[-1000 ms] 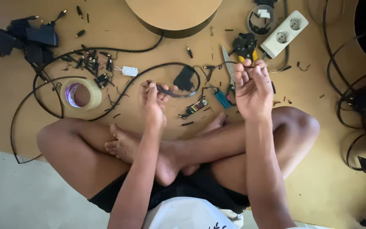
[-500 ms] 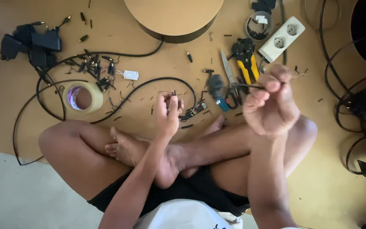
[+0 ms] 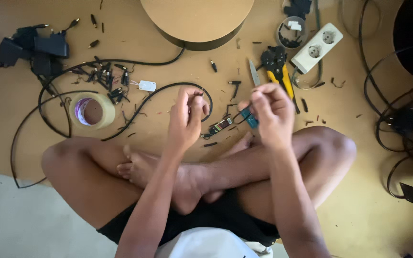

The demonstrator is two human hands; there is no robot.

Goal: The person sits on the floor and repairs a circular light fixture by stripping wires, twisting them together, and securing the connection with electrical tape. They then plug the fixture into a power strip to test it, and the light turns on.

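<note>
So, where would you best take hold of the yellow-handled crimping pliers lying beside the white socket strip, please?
Probably by the yellow handles, not the black head. The yellow-handled crimping pliers lie flat on the floor with the handles pointing towards the sitting person, close to the right hand. Coming from above with that hand looks simplest, fingers closing across both handles.

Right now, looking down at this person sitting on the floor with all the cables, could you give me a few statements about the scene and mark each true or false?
1. The person sits cross-legged and barefoot. True.
2. The left hand pinches the end of a black cable. True.
3. The roll of tape sits on the person's knee. False: it lies on the floor, beyond the left knee.
4. The yellow-handled crimping tool is in the right hand. False: it lies on the floor beyond that hand.
5. A white power strip lies near the crimping tool. True.
</note>
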